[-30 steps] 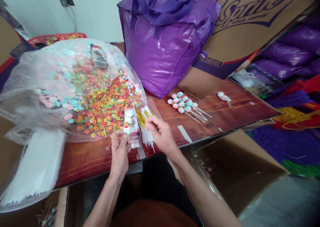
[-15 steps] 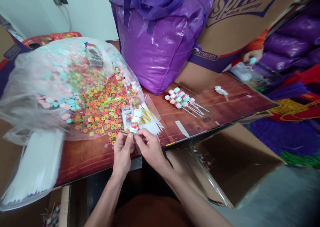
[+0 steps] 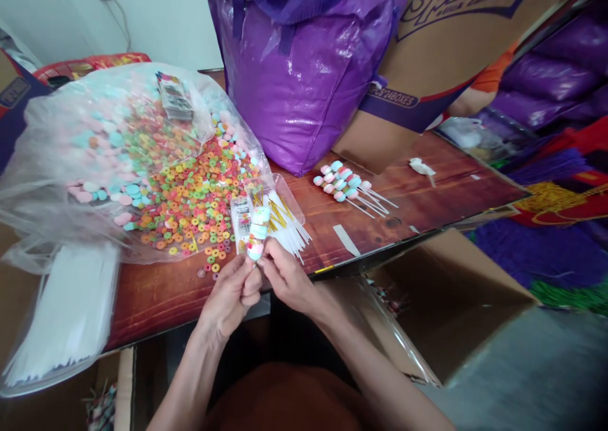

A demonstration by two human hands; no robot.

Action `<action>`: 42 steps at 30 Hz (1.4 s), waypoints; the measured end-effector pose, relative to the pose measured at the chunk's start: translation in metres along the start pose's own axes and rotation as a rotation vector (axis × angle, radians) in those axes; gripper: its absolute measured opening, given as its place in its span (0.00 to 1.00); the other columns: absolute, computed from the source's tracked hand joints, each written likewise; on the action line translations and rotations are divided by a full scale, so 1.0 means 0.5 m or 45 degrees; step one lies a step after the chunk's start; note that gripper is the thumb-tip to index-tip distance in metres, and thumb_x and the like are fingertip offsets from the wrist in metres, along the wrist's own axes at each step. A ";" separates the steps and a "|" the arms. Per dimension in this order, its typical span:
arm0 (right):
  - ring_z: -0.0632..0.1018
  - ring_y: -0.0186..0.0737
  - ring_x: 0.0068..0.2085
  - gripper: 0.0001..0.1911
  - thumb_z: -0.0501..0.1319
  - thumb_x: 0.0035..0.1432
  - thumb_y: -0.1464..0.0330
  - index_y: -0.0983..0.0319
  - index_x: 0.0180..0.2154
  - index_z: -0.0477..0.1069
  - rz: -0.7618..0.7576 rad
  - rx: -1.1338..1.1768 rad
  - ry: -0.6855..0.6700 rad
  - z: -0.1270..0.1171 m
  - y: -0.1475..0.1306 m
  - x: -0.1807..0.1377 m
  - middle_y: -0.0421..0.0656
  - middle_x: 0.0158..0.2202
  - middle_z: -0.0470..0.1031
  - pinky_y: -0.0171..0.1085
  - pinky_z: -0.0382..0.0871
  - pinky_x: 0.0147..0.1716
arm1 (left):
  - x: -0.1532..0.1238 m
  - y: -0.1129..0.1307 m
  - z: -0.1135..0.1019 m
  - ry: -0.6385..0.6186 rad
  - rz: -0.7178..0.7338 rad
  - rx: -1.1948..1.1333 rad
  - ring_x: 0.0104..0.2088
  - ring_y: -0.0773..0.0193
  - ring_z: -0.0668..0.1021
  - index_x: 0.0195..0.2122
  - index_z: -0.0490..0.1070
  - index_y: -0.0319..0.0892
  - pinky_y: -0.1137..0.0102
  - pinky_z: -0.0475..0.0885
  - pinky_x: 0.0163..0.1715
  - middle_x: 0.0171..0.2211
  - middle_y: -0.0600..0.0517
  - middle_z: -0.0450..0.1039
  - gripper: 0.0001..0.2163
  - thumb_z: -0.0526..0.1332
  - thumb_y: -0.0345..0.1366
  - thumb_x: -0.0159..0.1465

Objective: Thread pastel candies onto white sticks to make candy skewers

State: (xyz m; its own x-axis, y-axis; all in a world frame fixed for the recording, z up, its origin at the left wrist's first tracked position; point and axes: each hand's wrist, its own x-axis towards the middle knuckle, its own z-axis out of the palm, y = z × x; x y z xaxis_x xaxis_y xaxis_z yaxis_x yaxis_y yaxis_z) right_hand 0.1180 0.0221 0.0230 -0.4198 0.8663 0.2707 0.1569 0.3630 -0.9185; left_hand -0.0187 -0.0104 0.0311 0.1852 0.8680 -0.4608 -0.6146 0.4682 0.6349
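Observation:
A wrapped marshmallow candy stick (image 3: pixel 258 228) stands upright over the table edge, with pale blue, white and pink pieces inside clear film. My left hand (image 3: pixel 232 295) is closed at its lower end, thumb and fingers pinching the stick. From the other side, my right hand (image 3: pixel 287 276) pinches at the same neck of the wrapper; the fingers cover what lies between them. Just behind is a clear tray with white sticks (image 3: pixel 289 231) and gold twist ties (image 3: pixel 280 209). A small printed packet (image 3: pixel 241 218) lies beside it.
Loose candy rings (image 3: pixel 190 212) and marshmallows spill from a clear bag (image 3: pixel 42 139). Several marshmallow skewers (image 3: pixel 342 180) lie to the right. A purple bag (image 3: pixel 304 82) and a carton (image 3: pixel 456 25) stand behind. White sticks fill a bag (image 3: pixel 71 304) at left. Another person's arm (image 3: pixel 470 101) shows at right.
Both hands have turned around the candy's lower end, and the gold twist tie that stuck out at left no longer shows. The other person's hand has gone behind the carton.

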 end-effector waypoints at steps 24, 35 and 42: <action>0.66 0.37 0.25 0.07 0.50 0.63 0.71 0.56 0.32 0.55 0.015 -0.533 0.424 0.061 0.013 -0.015 0.37 0.25 0.62 0.35 0.59 0.25 | 0.018 -0.036 -0.022 0.392 0.687 0.639 0.36 0.65 0.78 0.40 0.79 0.42 0.74 0.72 0.40 0.35 0.50 0.78 0.11 0.70 0.39 0.58; 0.61 0.27 0.16 0.11 0.56 0.62 0.65 0.58 0.28 0.59 0.575 0.527 0.233 0.049 0.020 -0.011 0.33 0.22 0.66 0.30 0.59 0.14 | 0.030 -0.032 -0.011 0.270 0.198 -0.084 0.16 0.81 0.54 0.26 0.67 0.38 0.82 0.53 0.15 0.18 0.63 0.58 0.19 0.77 0.40 0.47; 0.79 0.43 0.46 0.14 0.54 0.67 0.73 0.58 0.46 0.76 -0.299 -0.487 0.299 0.011 0.030 -0.041 0.49 0.45 0.78 0.42 0.74 0.45 | 0.016 -0.005 -0.001 0.201 0.015 -0.256 0.18 0.81 0.59 0.31 0.67 0.38 0.84 0.51 0.16 0.23 0.61 0.62 0.20 0.78 0.35 0.46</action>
State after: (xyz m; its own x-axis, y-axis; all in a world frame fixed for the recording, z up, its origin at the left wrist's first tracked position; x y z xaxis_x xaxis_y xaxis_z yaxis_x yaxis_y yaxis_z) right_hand 0.1241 0.0078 0.0021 -0.2772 0.7840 0.5555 0.4170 0.6190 -0.6655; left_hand -0.0161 -0.0047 0.0257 0.0646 0.8290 -0.5555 -0.7593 0.4021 0.5117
